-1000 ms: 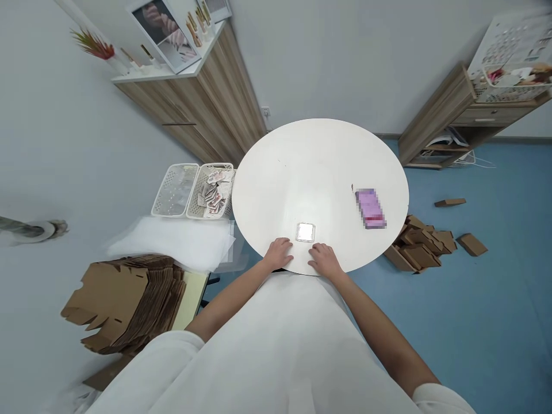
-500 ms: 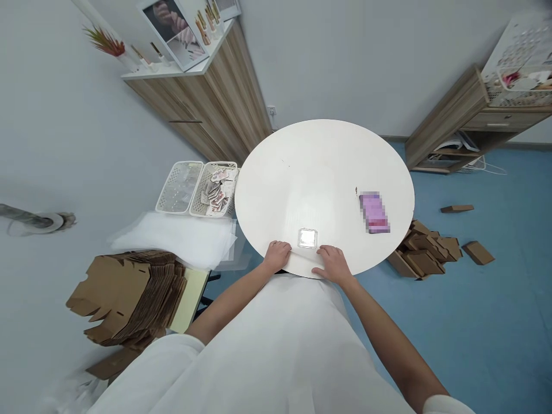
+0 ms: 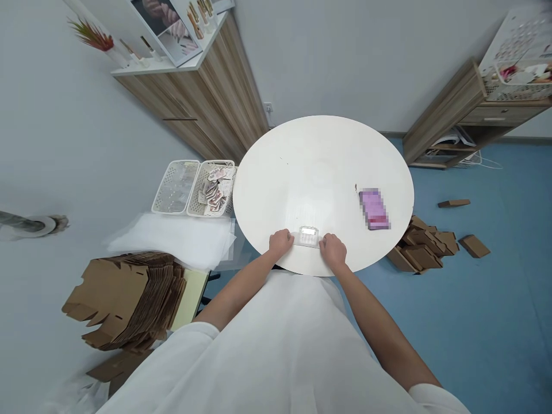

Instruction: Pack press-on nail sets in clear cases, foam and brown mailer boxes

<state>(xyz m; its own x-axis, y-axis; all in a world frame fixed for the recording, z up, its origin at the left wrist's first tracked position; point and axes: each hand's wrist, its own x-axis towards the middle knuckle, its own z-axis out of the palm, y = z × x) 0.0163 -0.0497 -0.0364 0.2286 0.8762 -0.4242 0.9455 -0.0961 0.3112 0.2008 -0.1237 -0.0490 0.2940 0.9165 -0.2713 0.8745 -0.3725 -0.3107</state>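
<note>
Slid both hands a little farther onto the round white table (image 3: 323,155) since the last frame, and curled the fingers in from their looser, flatter pose. Pulled the translucent strip (image 3: 304,241) up too, over the near part of the small clear case (image 3: 309,230). Had the left hand (image 3: 281,242) closed on one end of the strip and the right hand (image 3: 333,250) closed on the other, fingers bunched together, not spread. Couldn't make out the exact fingertips at this size, tbh. Left the case lying flat on the table near the front edge, right between the hands, far part still showing.

Also had a pixelated purple item (image 3: 374,210) over on the right side of the table. Spotted two white baskets (image 3: 195,190) just beside the table on the left, plus white sheets (image 3: 172,238), a stack of flattened cardboard (image 3: 125,299), and brown boxes (image 3: 425,247) on the blue floor (image 3: 466,322) to the right.
</note>
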